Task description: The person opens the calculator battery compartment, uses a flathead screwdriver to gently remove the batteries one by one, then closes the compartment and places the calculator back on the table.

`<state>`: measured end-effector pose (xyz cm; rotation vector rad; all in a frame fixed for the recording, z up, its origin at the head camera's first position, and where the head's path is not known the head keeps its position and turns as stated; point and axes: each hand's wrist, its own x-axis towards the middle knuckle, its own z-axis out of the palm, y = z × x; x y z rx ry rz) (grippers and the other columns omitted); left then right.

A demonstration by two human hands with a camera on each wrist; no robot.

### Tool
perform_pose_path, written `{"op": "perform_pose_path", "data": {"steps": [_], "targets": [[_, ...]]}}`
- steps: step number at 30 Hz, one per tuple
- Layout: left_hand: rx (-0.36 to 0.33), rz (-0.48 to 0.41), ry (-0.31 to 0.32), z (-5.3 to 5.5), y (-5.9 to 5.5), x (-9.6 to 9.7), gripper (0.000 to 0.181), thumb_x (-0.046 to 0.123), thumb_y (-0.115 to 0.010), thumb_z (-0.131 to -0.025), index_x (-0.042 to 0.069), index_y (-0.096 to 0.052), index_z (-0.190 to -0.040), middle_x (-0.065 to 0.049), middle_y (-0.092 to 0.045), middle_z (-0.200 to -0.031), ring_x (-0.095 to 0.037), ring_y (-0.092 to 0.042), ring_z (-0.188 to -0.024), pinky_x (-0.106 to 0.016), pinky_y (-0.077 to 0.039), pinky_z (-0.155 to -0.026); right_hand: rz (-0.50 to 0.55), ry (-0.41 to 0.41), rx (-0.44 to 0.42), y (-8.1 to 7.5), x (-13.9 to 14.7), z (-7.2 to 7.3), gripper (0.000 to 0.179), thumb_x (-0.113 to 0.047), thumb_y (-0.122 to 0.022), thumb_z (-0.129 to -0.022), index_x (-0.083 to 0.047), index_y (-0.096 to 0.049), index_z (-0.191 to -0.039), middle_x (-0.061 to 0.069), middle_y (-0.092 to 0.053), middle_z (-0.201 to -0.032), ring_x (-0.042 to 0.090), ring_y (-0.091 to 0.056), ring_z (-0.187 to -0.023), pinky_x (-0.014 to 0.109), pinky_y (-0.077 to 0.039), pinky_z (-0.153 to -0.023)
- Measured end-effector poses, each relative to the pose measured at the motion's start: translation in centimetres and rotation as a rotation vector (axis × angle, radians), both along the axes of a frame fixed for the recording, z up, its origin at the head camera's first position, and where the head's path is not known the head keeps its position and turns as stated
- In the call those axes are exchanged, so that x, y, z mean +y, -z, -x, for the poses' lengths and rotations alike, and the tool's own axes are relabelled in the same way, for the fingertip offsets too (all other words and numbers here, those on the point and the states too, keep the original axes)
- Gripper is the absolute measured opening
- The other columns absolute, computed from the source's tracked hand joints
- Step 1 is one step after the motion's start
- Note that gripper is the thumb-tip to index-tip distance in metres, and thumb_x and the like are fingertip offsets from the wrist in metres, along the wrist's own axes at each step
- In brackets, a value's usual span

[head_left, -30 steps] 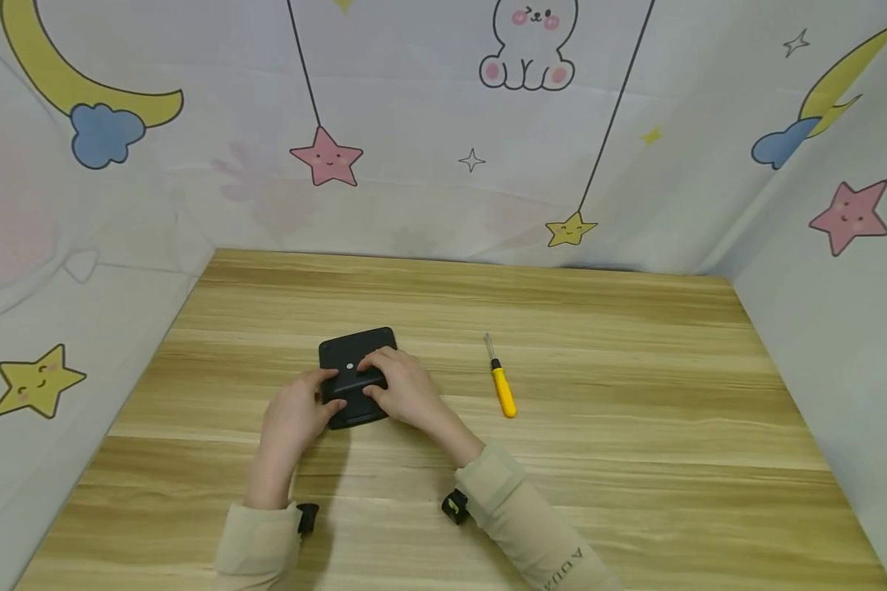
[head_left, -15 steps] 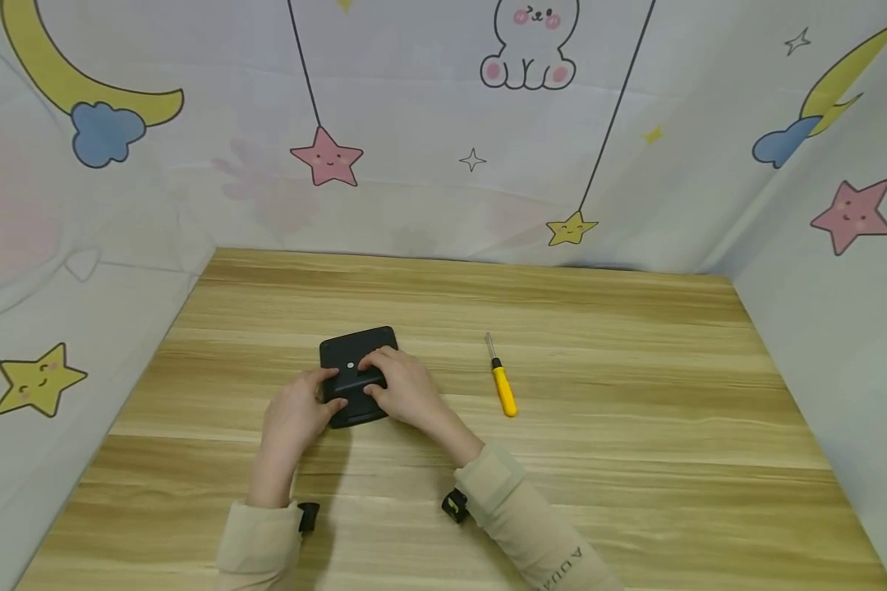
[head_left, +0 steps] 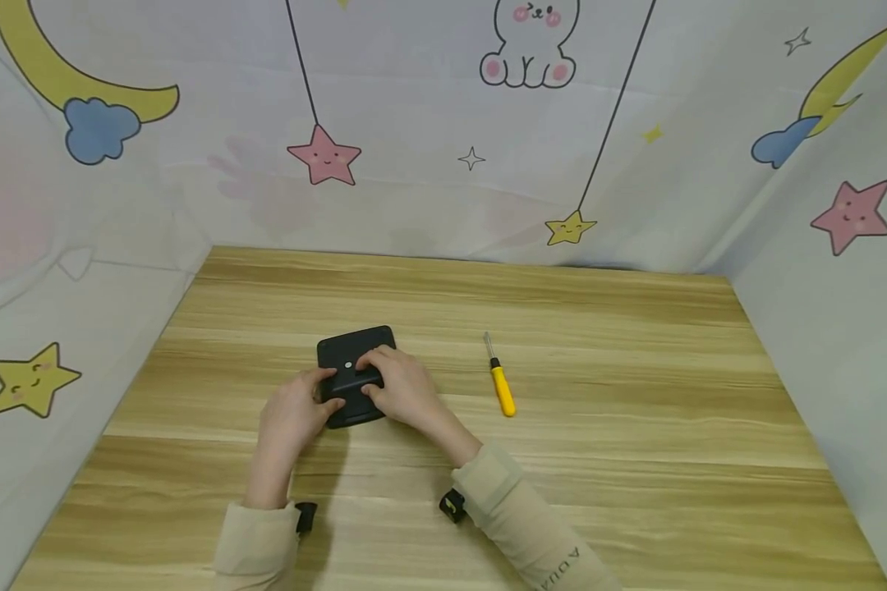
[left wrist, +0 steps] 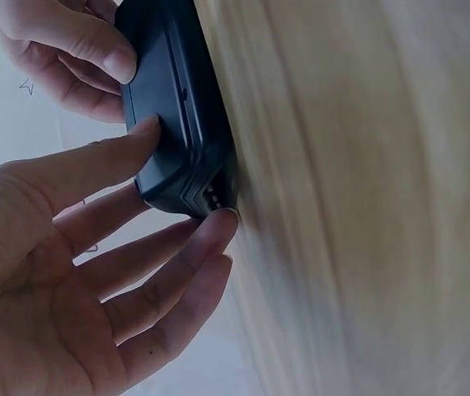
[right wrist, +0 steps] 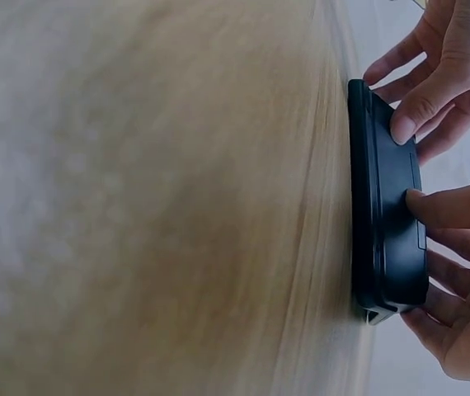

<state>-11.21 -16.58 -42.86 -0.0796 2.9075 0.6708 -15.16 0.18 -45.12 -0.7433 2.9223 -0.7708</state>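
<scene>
A black, flat, rectangular device point(head_left: 351, 345) with rounded corners lies on the wooden table, left of the middle. Across its upper side runs a raised ridge, with a small silver dot just beyond it. My left hand point(head_left: 288, 419) grips the ridge's left end; in the left wrist view its thumb presses the device's smooth black face point(left wrist: 157, 91) and the other fingers reach around the end. From the right, my right hand point(head_left: 406, 390) holds the ridge between thumb and fingers. The right wrist view shows both thumbs on the black casing point(right wrist: 392, 206), a little apart.
A screwdriver point(head_left: 503, 392) with a yellow handle lies to the right of the hands, its metal tip pointing away. The wood-grain table point(head_left: 636, 410) is bordered at the back and sides by white cloth point(head_left: 429, 197) printed with stars and moons.
</scene>
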Motion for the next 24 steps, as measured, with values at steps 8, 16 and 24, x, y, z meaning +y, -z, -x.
{"op": "perform_pose_path", "data": {"steps": [8, 16, 24], "targets": [[0.0, 0.0, 0.008, 0.07, 0.11, -0.01, 0.052, 0.023, -0.073, -0.084, 0.006, -0.058, -0.131, -0.027, -0.057, -0.13, -0.045, -0.06, -0.109, -0.054, -0.051, -0.079, -0.106, -0.057, 0.067, -0.47, -0.19, -0.01, 0.028, -0.026, -0.068, -0.089, -0.018, -0.064, -0.115, -0.002, -0.066, -0.115, 0.016, -0.064, -0.105, 0.029, -0.052, -0.09], [0.018, 0.002, 0.016, 0.15, 0.13, -0.16, 0.051, 0.023, -0.073, -0.084, 0.006, -0.059, -0.13, -0.028, -0.058, -0.129, -0.044, -0.061, -0.107, -0.054, -0.051, -0.079, -0.13, -0.065, 0.119, -0.38, -0.37, -0.19, 0.029, -0.026, -0.068, -0.089, -0.017, -0.064, -0.117, -0.002, -0.066, -0.115, 0.015, -0.064, -0.107, 0.03, -0.051, -0.093], [0.022, 0.001, 0.015, 0.02, 0.05, -0.1, 0.051, 0.023, -0.074, -0.084, 0.006, -0.06, -0.13, -0.027, -0.058, -0.129, -0.044, -0.061, -0.107, -0.054, -0.051, -0.079, -0.123, -0.072, 0.127, -0.42, -0.38, -0.17, 0.028, -0.024, -0.069, -0.089, -0.016, -0.065, -0.115, -0.001, -0.067, -0.113, 0.015, -0.065, -0.104, 0.029, -0.052, -0.092]]}}
